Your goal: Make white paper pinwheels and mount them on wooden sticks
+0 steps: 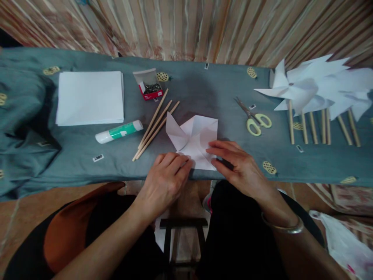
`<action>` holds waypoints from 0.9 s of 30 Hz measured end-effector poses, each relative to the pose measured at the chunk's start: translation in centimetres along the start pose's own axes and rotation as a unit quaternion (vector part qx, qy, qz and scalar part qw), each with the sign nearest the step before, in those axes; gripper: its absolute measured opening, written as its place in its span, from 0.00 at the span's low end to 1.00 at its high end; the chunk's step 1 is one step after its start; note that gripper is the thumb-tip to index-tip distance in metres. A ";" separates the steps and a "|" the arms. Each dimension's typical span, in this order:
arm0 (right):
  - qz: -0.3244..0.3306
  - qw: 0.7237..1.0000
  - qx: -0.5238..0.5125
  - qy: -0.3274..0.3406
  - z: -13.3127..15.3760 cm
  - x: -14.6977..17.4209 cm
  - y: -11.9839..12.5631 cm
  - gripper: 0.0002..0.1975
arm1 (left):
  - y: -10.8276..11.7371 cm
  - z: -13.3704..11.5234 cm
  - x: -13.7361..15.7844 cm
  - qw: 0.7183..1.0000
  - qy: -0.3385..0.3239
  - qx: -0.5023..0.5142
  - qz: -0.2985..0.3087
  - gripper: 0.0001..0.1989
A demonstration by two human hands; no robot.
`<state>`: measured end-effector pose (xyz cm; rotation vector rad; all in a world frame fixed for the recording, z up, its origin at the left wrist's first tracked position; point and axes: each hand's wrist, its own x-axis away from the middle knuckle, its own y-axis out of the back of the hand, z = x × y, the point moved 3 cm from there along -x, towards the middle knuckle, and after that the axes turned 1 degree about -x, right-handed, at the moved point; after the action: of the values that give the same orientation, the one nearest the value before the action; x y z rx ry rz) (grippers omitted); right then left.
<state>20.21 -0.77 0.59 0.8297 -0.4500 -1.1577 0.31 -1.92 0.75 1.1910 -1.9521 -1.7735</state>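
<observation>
A partly folded white paper pinwheel (201, 130) lies at the table's near edge, in front of me. Its upper left blade stands up, while the right side spreads flatter. My left hand (167, 177) has its fingers curled and pressed together on the lower left of the paper; the thumb side is partly hidden. On the right side of the sheet rest the spread fingertips of my right hand (236, 165), palm raised. Left of the paper, several wooden sticks (155, 126) lie in a loose fan. Green-handled scissors (254, 117) lie open-bladed to the right.
A white paper stack (90, 98) is at the left, above a green-and-white glue stick (119, 131). A small red-and-white box (151, 89) holds dark metal pieces. Several finished pinwheels (317, 87) on sticks pile up at the right. Grey-green cloth (221, 93) covers the table.
</observation>
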 end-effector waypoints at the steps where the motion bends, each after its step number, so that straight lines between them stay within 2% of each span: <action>1: -0.002 1.000 -0.002 -0.003 0.0 0.0 0.0 0.14 | -0.2 -0.1 -0.1 1.000 0.004 0.005 0.000 0.11; 6: -0.004 1.000 -0.005 -0.004 0.0 0.0 0.0 0.13 | -0.7 0.1 -0.4 1.000 0.009 0.015 -0.009 0.10; 11: -0.005 1.000 -0.007 0.002 -0.1 0.1 -0.1 0.13 | -0.8 0.1 -0.2 1.000 0.001 0.019 0.016 0.09; 18: -0.008 0.999 -0.052 0.005 -0.2 0.0 -0.5 0.19 | -0.7 0.4 -0.2 0.999 0.023 0.043 0.016 0.08; 20: -0.014 0.997 -0.077 -0.007 -0.3 -0.3 -0.7 0.17 | -0.7 0.4 -0.2 0.998 0.031 0.048 0.007 0.08; 24: -0.036 0.991 -0.121 -0.039 -0.3 -1.0 -1.0 0.07 | -0.8 0.4 -0.1 0.998 0.036 0.051 -0.001 0.08; 27: -0.057 0.988 -0.131 -0.050 -0.1 -1.6 -1.3 0.04 | -0.8 0.4 0.1 0.998 0.032 0.054 -0.006 0.09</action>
<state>18.91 0.55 -0.37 0.5763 -0.3275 -1.3367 0.34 -1.64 -0.06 1.2796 -2.0311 -1.6319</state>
